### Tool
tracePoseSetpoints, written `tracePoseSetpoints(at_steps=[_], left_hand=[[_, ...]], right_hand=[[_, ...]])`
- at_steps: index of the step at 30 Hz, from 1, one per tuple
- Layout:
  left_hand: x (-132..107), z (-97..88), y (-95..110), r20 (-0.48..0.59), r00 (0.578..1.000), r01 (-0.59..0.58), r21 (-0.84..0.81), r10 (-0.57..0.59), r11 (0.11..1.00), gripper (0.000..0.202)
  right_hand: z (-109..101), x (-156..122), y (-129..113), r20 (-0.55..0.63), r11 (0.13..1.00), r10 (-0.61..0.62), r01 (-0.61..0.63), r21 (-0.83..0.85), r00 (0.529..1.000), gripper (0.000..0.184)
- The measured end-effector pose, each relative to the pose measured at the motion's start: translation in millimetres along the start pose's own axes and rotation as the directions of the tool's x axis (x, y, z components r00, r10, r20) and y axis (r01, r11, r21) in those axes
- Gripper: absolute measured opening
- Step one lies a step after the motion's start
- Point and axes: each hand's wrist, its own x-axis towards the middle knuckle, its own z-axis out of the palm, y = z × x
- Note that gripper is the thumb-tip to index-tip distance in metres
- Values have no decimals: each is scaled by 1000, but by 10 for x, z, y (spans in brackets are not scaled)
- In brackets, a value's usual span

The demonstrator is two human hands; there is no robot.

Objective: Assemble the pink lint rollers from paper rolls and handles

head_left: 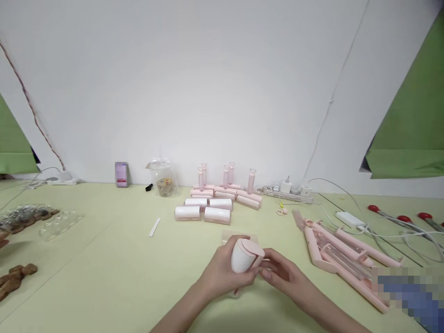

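My left hand (219,272) is wrapped around a pink lint roller (249,245) with a white adhesive roll, its round pink end turned up toward me. From the right, my right hand (285,274) has its curled fingertips and thumb at the roller's pink edge. Part of the roller is hidden by the left hand. A flat clear wrapper (239,235) lies just behind the hands. Farther back are several white refill rolls (217,215). Behind those, assembled pink lint rollers (249,196) rest with their handles up.
To the right lie pink roller frames (321,259), a power strip (289,196), a white adapter (350,219) with cables, and red-tipped rods (404,219). A bagged tape roll (164,185), white strip (154,227), clear plastic tray (60,225) and brown pieces (15,277) are leftward.
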Motion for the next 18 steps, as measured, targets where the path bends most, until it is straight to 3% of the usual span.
tracePoseSetpoints(at_steps=[2,5,8,11,15,18], left_hand=[[-5,0,-43,29,999,-26,-42,27,999,67],[46,-89,-209,24,995,-91,-78,93,993,88],[142,-207,-473,-68,997,31,-61,-36,998,89],[195,-257,-699,-19,981,193,-77,-195,978,86],[177,-251,-777,63,988,149,-93,-143,985,57],[161,-252,-749,101,987,140,-119,-128,983,54]], right_hand=[[66,34,31,-116,1000,-16,17,14,993,25],[16,112,-34,-286,995,2,-30,-92,958,28],[-143,275,-152,-346,968,-67,-22,-249,936,31],[-252,507,-242,-262,903,-206,80,-422,943,28],[-177,731,-201,-49,709,-223,128,-694,974,26],[2,720,-65,17,624,-199,140,-769,980,22]])
